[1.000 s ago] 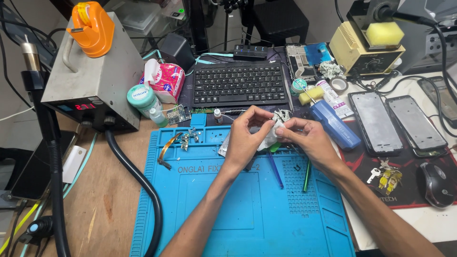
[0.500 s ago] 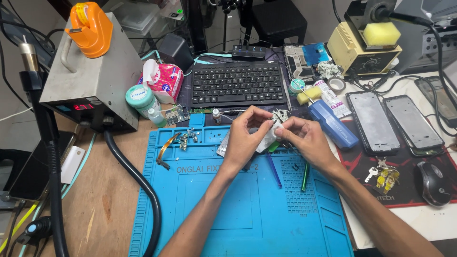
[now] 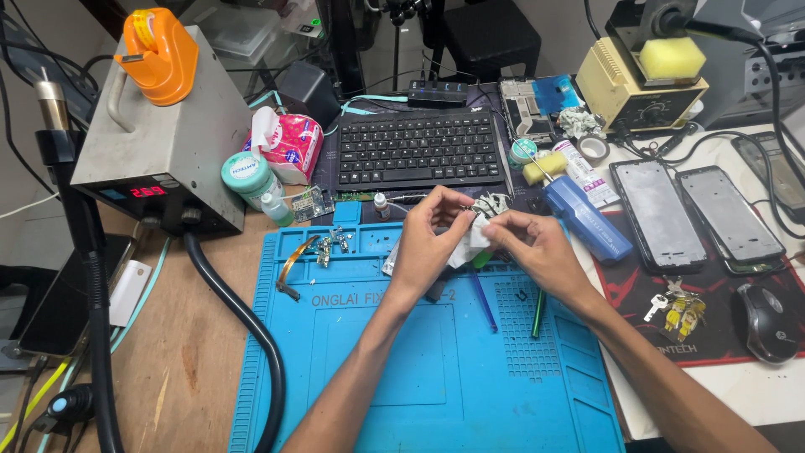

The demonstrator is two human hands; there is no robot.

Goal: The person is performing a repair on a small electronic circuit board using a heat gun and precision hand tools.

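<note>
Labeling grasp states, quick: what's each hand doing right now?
Left hand: fingers pinched shut on the white wipe.
Right hand: fingers closed on the same white wipe.

Wooden workbench [image 3: 180,369], carrying a blue repair mat [image 3: 402,377] at the front middle, a grey hot-air station [image 3: 163,143] toward the back left, a black keyboard [image 3: 419,149] at the back, two phone frames [image 3: 696,214] and a mouse [image 3: 765,322] near the right edge.

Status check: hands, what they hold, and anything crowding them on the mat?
Left hand and right hand together pinch a white wipe over the blue mat. Blue tool and green tool lie just below. Keyboard behind.
</note>
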